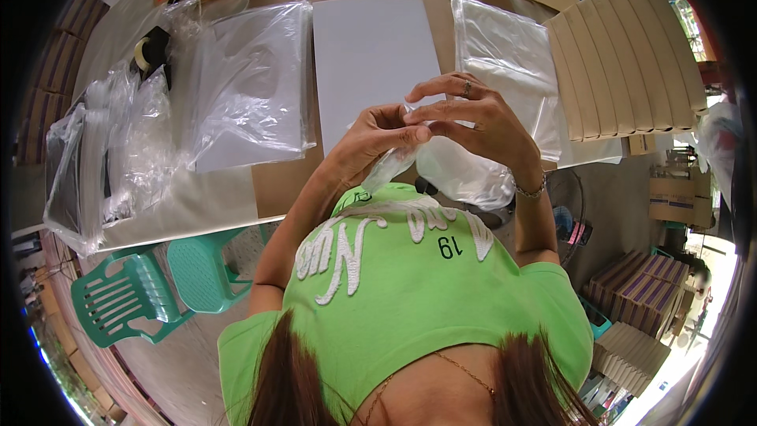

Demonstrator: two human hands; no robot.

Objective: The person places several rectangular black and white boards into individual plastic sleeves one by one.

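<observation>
I hold a crumpled clear plastic bag [457,173] up in front of my chest with both hands. My left hand [371,146] pinches its upper edge with curled fingers. My right hand [481,122], with a ring on one finger and a bracelet at the wrist, grips the same edge from the right, fingertips meeting those of the left. The bag hangs down below both hands over my green shirt. Beyond the hands a white sheet [371,55] lies flat on the brown table [276,181].
Stacks of clear plastic bags [252,87] lie left of the white sheet, another [505,63] to its right. Flat cardboard pieces [623,63] fan out at the right. A tape roll [146,51] sits far left. Green plastic chairs [158,292] stand beside the table.
</observation>
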